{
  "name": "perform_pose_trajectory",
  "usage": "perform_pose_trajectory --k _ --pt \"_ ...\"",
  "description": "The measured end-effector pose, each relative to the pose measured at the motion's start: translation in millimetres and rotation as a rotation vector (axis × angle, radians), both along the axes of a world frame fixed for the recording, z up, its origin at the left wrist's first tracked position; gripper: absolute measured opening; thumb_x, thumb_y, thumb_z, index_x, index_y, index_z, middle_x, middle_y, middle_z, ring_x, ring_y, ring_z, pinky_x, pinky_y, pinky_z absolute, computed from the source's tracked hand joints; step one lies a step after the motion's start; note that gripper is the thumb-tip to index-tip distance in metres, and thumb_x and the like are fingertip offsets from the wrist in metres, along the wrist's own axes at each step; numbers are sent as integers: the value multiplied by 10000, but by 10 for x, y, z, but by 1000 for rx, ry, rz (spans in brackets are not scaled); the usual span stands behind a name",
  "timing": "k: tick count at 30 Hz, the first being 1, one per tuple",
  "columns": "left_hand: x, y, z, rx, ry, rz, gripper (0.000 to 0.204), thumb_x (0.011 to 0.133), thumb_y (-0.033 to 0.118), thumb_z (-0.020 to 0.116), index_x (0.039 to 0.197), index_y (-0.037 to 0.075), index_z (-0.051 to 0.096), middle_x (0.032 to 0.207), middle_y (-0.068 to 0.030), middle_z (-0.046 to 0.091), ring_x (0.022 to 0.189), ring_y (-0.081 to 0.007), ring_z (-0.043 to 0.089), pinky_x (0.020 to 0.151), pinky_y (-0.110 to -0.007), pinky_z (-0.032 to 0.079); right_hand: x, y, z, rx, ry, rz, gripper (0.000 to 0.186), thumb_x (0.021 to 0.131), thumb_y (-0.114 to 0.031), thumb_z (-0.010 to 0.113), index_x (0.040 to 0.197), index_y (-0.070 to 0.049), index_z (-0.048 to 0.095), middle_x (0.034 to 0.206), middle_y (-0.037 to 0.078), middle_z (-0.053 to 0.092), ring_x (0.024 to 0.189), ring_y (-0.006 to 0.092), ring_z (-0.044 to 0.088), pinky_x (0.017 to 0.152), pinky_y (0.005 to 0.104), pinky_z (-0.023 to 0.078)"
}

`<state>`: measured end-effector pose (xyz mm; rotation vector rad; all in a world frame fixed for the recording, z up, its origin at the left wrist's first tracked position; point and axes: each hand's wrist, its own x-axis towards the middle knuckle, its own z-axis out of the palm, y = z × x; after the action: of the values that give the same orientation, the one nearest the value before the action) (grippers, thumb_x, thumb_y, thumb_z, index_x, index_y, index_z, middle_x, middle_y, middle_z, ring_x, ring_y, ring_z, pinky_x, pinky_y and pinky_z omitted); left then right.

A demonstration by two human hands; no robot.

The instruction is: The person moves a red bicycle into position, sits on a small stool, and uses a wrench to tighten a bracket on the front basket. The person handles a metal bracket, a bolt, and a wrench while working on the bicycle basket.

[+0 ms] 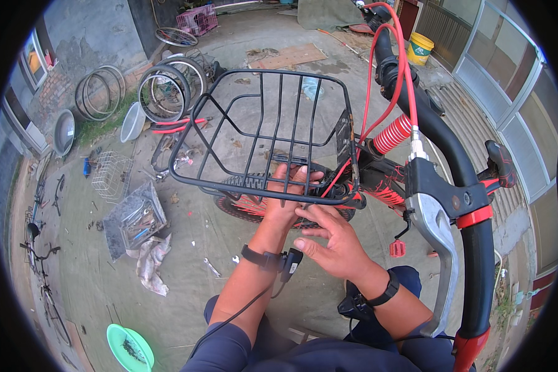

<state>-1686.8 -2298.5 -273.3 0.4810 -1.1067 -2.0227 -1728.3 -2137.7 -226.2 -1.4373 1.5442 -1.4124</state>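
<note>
A black wire basket (257,133) is mounted at the front of a black and red bicycle (384,186). My left hand (285,192) reaches beneath the basket's near side, its fingers curled by the bracket above the front tyre (239,211). Basket wires cross in front of those fingers, and what they grip is hidden. Just below the basket's near rim, my right hand (338,245) has its fingers stretched toward my left hand, thumb apart. Its fingertips come close to my left hand; whether they touch a small part there is unclear.
Handlebar (477,260) with silver brake lever (437,248) and red cables stands close on the right. A grey tool tray (139,220), rag (150,263), spanner (211,267) and green bowl (115,341) lie left. Wheels (167,90) lean farther back; a yellow bucket (420,48) stands far right.
</note>
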Motion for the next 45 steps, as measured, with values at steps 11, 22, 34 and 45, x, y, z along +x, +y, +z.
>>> perform_pose_trajectory --k 11,22,34,45 --pt "15 -1 9 0 24 -6 175 1046 117 601 1161 -12 571 1094 -145 698 1013 -218 726 815 -312 589 -4 -3 6 7 6 9 752 944 -157 763 1544 51 360 1482 192 421 1384 313 525 1011 400 561" --pt "14 -23 -11 -18 49 13 170 1041 135 621 1124 -8 582 1072 -140 705 991 -208 729 791 -300 589 15 -22 -8 -15 -50 -4 711 948 -185 761 1518 52 408 1460 159 456 1385 281 522 1027 387 550" --pt "25 -31 -11 -50 41 11 163 1043 138 617 1106 -9 585 1047 -138 710 971 -199 728 774 -299 589 3 -29 -40 -30 -2 4 725 950 -153 742 1548 17 369 1437 189 471 1330 294 553 983 384 567" --pt "96 -63 -45 -14 -86 13 161 1020 148 655 1097 30 576 1011 -118 707 935 -183 727 710 -295 578 4 -23 6 -1 -56 2 713 952 -189 752 1529 38 400 1492 163 439 1389 282 526 1022 387 549"
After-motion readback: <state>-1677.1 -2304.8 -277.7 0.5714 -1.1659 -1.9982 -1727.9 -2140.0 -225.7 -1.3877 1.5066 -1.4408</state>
